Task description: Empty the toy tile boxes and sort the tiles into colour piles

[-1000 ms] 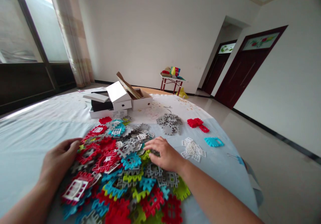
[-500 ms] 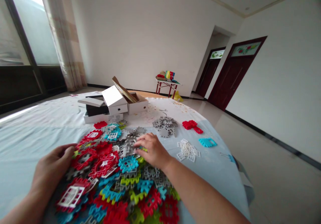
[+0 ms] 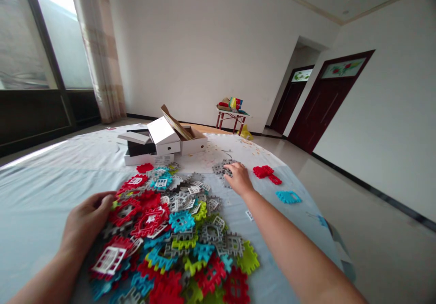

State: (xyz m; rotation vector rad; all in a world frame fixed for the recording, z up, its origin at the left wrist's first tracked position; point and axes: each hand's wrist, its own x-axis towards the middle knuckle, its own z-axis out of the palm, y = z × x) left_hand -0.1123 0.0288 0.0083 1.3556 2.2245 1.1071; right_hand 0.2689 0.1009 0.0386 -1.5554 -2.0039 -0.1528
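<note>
The grey pile (image 3: 220,168) lies on the far right part of the table (image 3: 51,181), beyond the far edge of the mixed pile (image 3: 177,231) and apart from it. It is a low, roughly round heap of flat toothed pieces with no marked long axis.

My right hand (image 3: 240,179) is the nearer hand. It is stretched out with the back up, directly on the near right side of the grey pile, which lies forward and slightly left of the knuckles. The fingers (image 3: 230,170) point at the heap and bend down onto it, with the tips touching the top pieces. They sit close together. The palm side is hidden, so I cannot tell whether a piece is pinched under them.

My left hand (image 3: 86,220) is well apart from the grey pile, on the near left edge of the mixed pile. Its fingers (image 3: 108,199) are loosely curved and rest on red and green pieces at the pile's rim. They are not clamped on any piece.

- Red pieces (image 3: 265,172): just right of my right hand.
- Blue piece (image 3: 289,197): nearer and further right.
- White piece (image 3: 248,214): shows beside my right forearm.
- Boxes (image 3: 163,140): at the far side, left of the grey pile.
</note>
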